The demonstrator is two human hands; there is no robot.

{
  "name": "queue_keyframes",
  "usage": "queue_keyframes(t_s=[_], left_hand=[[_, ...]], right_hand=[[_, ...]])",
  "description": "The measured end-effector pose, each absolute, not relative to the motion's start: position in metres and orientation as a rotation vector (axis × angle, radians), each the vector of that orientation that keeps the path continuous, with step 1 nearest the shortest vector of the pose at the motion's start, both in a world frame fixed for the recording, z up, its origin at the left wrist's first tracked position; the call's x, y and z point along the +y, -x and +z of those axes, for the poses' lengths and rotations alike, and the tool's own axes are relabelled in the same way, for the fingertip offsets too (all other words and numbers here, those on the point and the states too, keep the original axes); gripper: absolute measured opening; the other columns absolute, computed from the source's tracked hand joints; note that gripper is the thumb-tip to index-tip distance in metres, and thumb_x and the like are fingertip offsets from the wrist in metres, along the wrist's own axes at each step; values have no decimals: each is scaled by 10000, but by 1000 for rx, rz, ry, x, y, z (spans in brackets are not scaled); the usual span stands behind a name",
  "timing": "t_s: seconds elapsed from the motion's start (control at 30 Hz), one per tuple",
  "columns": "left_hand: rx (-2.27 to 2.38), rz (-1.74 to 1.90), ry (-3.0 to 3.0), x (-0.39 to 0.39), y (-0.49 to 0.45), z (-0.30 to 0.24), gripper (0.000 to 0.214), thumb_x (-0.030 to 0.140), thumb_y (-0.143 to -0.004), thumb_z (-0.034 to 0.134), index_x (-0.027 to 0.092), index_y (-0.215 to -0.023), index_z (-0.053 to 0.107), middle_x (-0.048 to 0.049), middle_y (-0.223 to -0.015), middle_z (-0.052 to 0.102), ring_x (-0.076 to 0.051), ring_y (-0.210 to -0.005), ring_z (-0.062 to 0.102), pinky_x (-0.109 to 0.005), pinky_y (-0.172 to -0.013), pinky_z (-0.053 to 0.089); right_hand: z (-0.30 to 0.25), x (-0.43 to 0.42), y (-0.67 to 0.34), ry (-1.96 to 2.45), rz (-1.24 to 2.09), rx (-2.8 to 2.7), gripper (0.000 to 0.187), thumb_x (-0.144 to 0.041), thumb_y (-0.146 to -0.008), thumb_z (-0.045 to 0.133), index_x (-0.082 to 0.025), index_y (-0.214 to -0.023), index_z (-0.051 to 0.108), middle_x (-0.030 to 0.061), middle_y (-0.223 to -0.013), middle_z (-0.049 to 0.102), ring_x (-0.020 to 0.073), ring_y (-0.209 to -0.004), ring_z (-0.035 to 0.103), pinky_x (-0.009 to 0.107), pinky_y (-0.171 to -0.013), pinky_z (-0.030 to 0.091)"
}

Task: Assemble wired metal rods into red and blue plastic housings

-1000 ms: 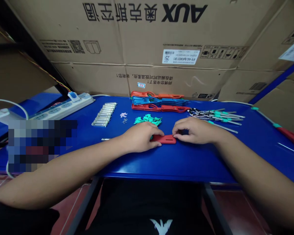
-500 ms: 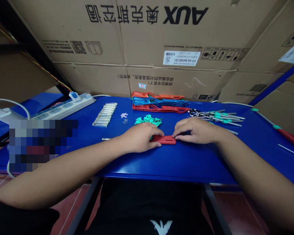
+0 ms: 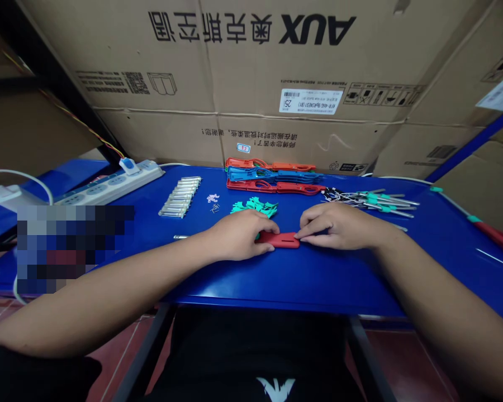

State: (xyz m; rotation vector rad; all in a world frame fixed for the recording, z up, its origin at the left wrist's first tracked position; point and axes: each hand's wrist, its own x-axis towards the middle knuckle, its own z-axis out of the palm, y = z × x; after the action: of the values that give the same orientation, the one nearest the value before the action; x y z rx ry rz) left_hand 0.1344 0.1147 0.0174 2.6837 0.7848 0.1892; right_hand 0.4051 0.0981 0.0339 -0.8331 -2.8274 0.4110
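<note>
A flat red plastic piece (image 3: 282,240) lies on the blue table (image 3: 302,273) in front of me. My left hand (image 3: 238,234) is curled over its left end, fingers pressed down on it. At the piece's right end, the fingertips of my right hand (image 3: 339,224) pinch it. A small heap of green plastic parts (image 3: 255,206) sits just behind my left hand. Behind that lie stacked red and blue plastic frames (image 3: 272,176). A row of clear tubes (image 3: 180,196) lies to the left.
Metal rods with green handles (image 3: 377,200) are spread at the right rear. A white power strip (image 3: 104,184) lies at the far left. Large cardboard boxes (image 3: 251,84) wall off the back. A red-handled tool (image 3: 497,234) rests near the right edge.
Both hands stay on the red piece; my right hand has shifted very slightly leftward against its end. Nothing else has moved.
</note>
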Motion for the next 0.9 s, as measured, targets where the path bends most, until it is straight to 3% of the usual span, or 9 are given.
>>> queue_keyframes(t_s=[0.37,0.57,0.7,0.9], left_hand=[[786,226,-2692,112,-134,19,295,306,-780,683,204,-1056,689,-41,-941,691,-221,-903,620,-335,-788,482],[798,291,-2667,105,-141,13,517,568,-828,703,191,-1179,671,-89,-1067,690,-265,-1024,617,-382,-881,493],[795,290,-2692,102,-144,9,386,506,-902,643,205,-1132,718,-85,-977,680,-252,-976,619,-375,-855,494],[792,286,-2664,104,-141,8,358,468,-888,660,210,-1127,726,-76,-977,685,-244,-974,624,-384,-871,496]], right_hand=[[33,97,-400,821,487,-2820,263,-278,-952,577,-243,-1105,789,48,-945,716,144,-814,644,262,-727,447],[29,97,-397,790,505,-2804,263,-276,-954,578,-242,-1111,787,48,-942,711,137,-794,635,255,-717,442],[32,96,-397,781,528,-2799,267,-268,-959,573,-235,-1123,781,50,-952,717,134,-808,642,250,-725,448],[35,94,-396,749,454,-2806,268,-256,-963,562,-223,-1118,779,49,-941,720,139,-808,641,258,-723,447]])
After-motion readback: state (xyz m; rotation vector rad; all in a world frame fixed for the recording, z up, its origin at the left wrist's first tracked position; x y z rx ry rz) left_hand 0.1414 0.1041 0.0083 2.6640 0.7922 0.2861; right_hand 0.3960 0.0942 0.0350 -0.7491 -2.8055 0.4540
